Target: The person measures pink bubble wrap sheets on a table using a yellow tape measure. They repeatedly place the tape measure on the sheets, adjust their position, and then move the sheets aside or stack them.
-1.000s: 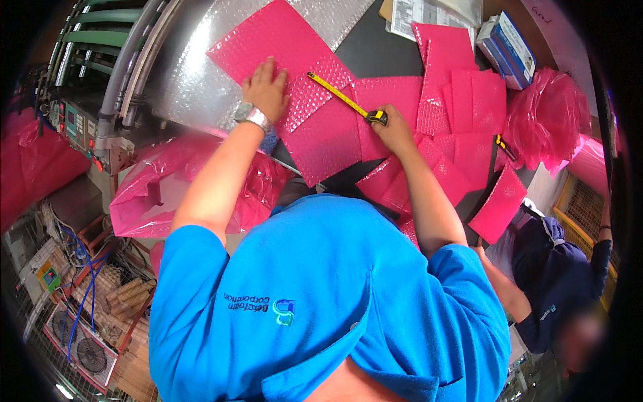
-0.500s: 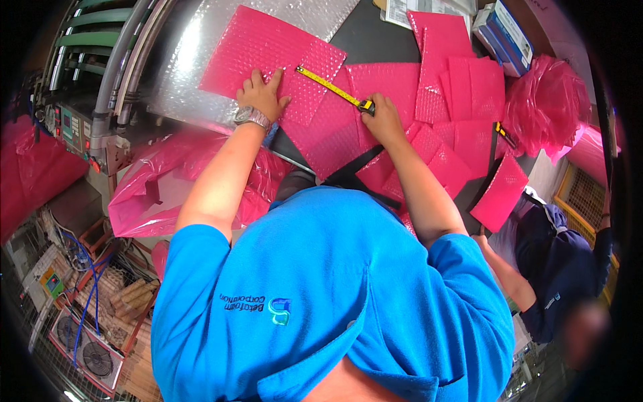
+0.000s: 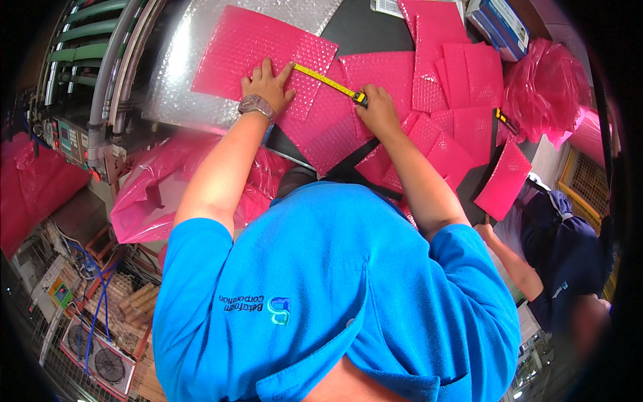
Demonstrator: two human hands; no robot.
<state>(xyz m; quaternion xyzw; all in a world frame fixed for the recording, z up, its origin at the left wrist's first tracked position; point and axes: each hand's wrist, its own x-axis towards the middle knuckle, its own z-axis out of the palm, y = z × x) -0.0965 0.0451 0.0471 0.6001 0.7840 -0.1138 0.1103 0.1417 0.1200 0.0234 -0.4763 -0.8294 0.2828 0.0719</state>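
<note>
Silver bubble sheet [image 3: 177,84]: between 10 and 11 o'clock, lying partly beneath the pink sheet.
Pink sheet [image 3: 231,50]: at 11 o'clock, laid flat, apparently so that the tape can cross it evenly.
Left hand [image 3: 266,90]: palm down, fingers spread wide on the sheet, probably steadying it; index fingertip beside the end of the tape measure [image 3: 325,79], contact uncertain.
Blade: yellow, drawn out toward 10 o'clock over the sheet's right edge.
Right hand [image 3: 380,110]: at 1 o'clock, closed around the case [image 3: 360,99], presumably keeping the blade straight.
Pink pieces [image 3: 472,74]: at 2 o'clock, overlapping.
Change from half a second ago: index fingertip nearer the blade's end; exposed blade length looks alike.
</note>
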